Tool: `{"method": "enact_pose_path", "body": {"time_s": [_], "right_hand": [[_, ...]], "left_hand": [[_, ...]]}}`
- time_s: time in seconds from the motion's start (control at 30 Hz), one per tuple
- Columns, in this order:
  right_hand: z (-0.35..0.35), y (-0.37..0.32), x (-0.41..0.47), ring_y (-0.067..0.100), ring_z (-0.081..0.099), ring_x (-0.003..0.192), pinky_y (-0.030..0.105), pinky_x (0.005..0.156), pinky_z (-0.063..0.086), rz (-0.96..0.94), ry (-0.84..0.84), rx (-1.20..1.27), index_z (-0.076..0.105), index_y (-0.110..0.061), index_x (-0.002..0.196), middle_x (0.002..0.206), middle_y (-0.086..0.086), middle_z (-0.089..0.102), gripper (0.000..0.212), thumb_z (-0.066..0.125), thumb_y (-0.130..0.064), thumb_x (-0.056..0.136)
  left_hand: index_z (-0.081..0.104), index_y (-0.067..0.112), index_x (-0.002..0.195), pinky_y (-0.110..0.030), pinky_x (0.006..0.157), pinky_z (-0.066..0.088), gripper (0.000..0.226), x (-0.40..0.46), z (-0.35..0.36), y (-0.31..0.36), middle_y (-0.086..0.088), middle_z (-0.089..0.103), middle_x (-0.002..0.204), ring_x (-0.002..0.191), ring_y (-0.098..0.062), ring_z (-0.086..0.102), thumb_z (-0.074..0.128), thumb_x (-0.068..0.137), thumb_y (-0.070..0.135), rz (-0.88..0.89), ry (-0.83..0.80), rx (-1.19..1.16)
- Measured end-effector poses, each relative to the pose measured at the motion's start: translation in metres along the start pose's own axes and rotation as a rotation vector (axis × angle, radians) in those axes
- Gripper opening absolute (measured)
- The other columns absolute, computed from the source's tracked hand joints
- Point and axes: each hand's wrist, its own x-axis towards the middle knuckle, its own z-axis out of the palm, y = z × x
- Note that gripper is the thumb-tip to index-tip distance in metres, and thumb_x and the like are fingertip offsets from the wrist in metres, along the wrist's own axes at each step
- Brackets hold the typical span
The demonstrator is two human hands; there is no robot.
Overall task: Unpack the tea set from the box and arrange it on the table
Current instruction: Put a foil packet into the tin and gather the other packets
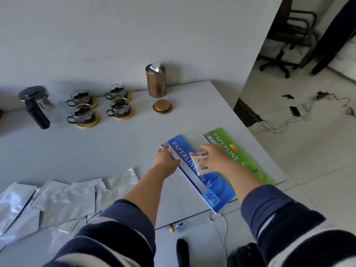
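Note:
A glass teapot [36, 102] with a black handle stands at the back left of the table [119, 147]. Beside it are several glass cups [83, 112] on round wooden coasters. A bronze tin [156, 83] stands open with foil packets inside; its lid [162, 106] lies in front. My left hand [167, 157] grips the left edge of a blue receipt book [200, 170]. My right hand [213, 157] holds a small white and purple packet [200, 162] over that book.
A green receipt book [240, 157] lies near the table's right edge. Several silver foil bags [57, 199] cover the near left. A white cable [223, 224] hangs off the front edge. An office chair [289, 41] and floor cables [285, 122] are at the right.

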Motion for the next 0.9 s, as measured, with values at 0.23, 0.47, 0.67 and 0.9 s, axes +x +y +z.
{"method": "enact_pose_path", "body": {"time_s": [0.23, 0.47, 0.67, 0.9], "right_hand": [[0.018, -0.024, -0.023, 0.03, 0.036, 0.128, 0.04, 0.101, 0.04, -0.114, -0.038, -0.12, 0.053, -0.028, 0.129, 0.13, 0.007, 0.05, 0.041, 0.061, -0.026, 0.088], [0.058, -0.095, -0.024, 0.032, 0.036, 0.131, 0.036, 0.105, 0.036, -0.298, -0.207, -0.185, 0.052, -0.026, 0.129, 0.138, 0.01, 0.045, 0.043, 0.06, -0.029, 0.087], [0.093, -0.149, -0.03, 0.032, 0.028, 0.131, 0.04, 0.105, 0.037, -0.34, -0.343, -0.31, 0.041, -0.03, 0.137, 0.136, 0.008, 0.037, 0.054, 0.054, -0.015, 0.087], [0.13, -0.186, -0.038, 0.034, 0.019, 0.134, 0.046, 0.1, 0.04, -0.239, -0.307, -0.379, 0.018, -0.037, 0.144, 0.145, 0.003, 0.02, 0.086, 0.068, -0.018, 0.077]], "left_hand": [[0.033, 0.013, 0.145, -0.03, 0.107, 0.032, 0.061, -0.036, -0.03, -0.019, -0.008, 0.034, 0.148, 0.133, -0.024, 0.04, 0.06, 0.091, 0.025, -0.027, 0.019, 0.165], [0.043, 0.013, 0.139, -0.032, 0.105, 0.034, 0.05, -0.077, -0.087, -0.082, -0.007, 0.036, 0.146, 0.127, -0.025, 0.045, 0.058, 0.091, 0.019, -0.177, 0.2, 0.134], [0.047, 0.013, 0.136, -0.033, 0.108, 0.033, 0.049, -0.103, -0.136, -0.145, -0.008, 0.041, 0.143, 0.132, -0.025, 0.039, 0.058, 0.09, 0.02, -0.304, 0.323, 0.165], [0.036, 0.025, 0.144, -0.044, 0.113, 0.026, 0.066, -0.119, -0.178, -0.208, 0.002, 0.02, 0.155, 0.143, -0.022, 0.017, 0.065, 0.085, 0.032, -0.369, 0.302, 0.304]]}}
